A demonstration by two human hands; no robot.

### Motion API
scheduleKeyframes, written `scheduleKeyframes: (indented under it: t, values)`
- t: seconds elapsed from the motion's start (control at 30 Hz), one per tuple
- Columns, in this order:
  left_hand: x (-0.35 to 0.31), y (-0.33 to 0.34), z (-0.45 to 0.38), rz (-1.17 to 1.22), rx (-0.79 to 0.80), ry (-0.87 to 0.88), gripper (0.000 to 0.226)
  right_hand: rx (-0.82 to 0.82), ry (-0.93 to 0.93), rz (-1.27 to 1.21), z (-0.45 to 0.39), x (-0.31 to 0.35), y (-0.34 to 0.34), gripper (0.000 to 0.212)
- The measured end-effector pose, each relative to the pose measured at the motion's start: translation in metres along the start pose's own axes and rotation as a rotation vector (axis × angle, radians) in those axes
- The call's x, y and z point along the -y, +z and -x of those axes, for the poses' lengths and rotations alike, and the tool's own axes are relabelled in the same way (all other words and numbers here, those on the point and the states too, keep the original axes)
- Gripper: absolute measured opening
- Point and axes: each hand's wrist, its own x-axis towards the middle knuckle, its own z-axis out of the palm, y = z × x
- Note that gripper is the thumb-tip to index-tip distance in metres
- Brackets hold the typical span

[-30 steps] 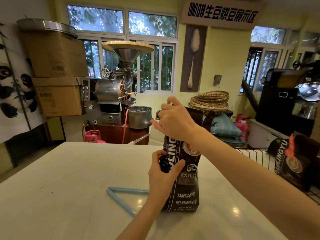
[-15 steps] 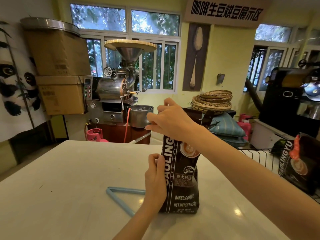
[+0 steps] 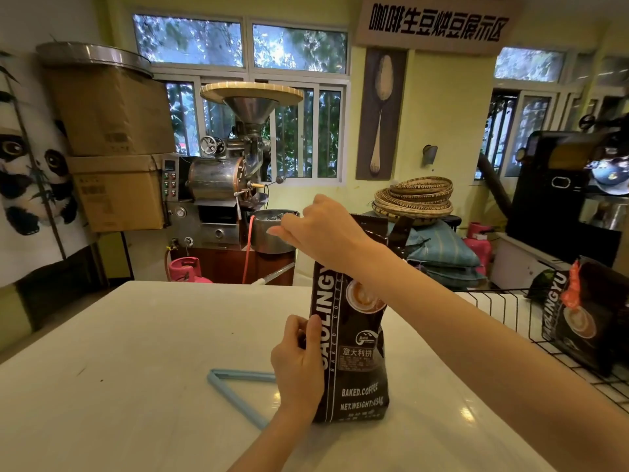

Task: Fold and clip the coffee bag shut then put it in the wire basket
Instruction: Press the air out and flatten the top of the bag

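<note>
1. Coffee bag (image 3: 350, 338) is standing upright on the white table (image 3: 136, 362), near the middle, top still open and unclipped.
2. Right hand (image 3: 326, 229) is reaching across from the right and resting over the bag's top; fingers are curled together, but I cannot tell what they are pinching, since the hand is hiding the bag's mouth. A dark flap of the bag is sticking up behind the wrist.
3. Left hand (image 3: 299, 362) is pressing against the bag's left edge at mid-height, fingers together and bent onto the edge, thumb on the front face.
4. Table surface is looking smooth and glossy, carrying a few small dark specks on the left part.
5. Room: yellow-green walls, barred windows with foliage showing outside, a panda banner (image 3: 30, 178) hanging at left.
6. Writing: bag front is reading "BAKED.COFFEE" and "NET.WEIGHT:454", with vertical letters "AOLINGY" partly covered and a latte-cup picture. A wall sign (image 3: 439, 25) is showing black Chinese characters.
7. Blue clip (image 3: 235, 390) is lying open in a V on the table, just left of the left hand, its far end passing behind that hand.
8. Wire basket (image 3: 510, 311) is sitting at the table's right edge, holding a second bag (image 3: 585, 315) leaning inside.
9. Behind the table: a metal coffee roaster (image 3: 235, 172) with funnel, stacked cardboard boxes (image 3: 115, 148), a pink gas cylinder (image 3: 185, 269), stacked woven trays (image 3: 415, 199).
</note>
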Motion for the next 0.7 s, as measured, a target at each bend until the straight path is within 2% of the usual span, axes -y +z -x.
scheduleKeyframes:
  t: [0.1,0.17,0.27,0.33,0.4,0.47,0.53,0.6,0.7]
  values:
    - [0.0,-0.001,-0.004,-0.009,-0.027,-0.02,0.04,-0.04,0.077,-0.114,0.001,-0.006,-0.019,0.024]
    - [-0.001,-0.003,-0.006,-0.007,-0.041,-0.031,0.046,-0.182,0.234,-0.202,0.017,-0.011,-0.032,0.029]
    - [-0.003,-0.004,-0.007,0.012,-0.056,-0.043,0.044,-0.44,0.674,-0.495,0.064,-0.009,-0.041,0.037]
    - [-0.004,-0.004,-0.008,0.009,-0.058,-0.054,0.045,-0.487,1.027,-0.85,0.103,0.004,-0.035,0.038]
    - [-0.003,-0.004,-0.009,-0.006,-0.062,-0.059,0.048,-0.365,1.249,-1.151,0.141,0.024,-0.021,0.037]
    - [-0.003,-0.003,-0.009,-0.014,-0.068,-0.059,0.051,-0.127,1.31,-1.262,0.168,0.045,-0.009,0.046]
    - [-0.003,-0.003,-0.009,-0.021,-0.078,-0.053,0.048,0.036,1.336,-1.358,0.181,0.063,-0.004,0.058]
    - [-0.002,-0.003,-0.009,-0.022,-0.075,-0.047,0.047,0.116,1.36,-1.477,0.183,0.079,-0.002,0.064]
    - [-0.004,-0.003,-0.007,-0.012,-0.053,-0.045,0.045,0.061,1.383,-1.441,0.186,0.094,0.003,0.059]
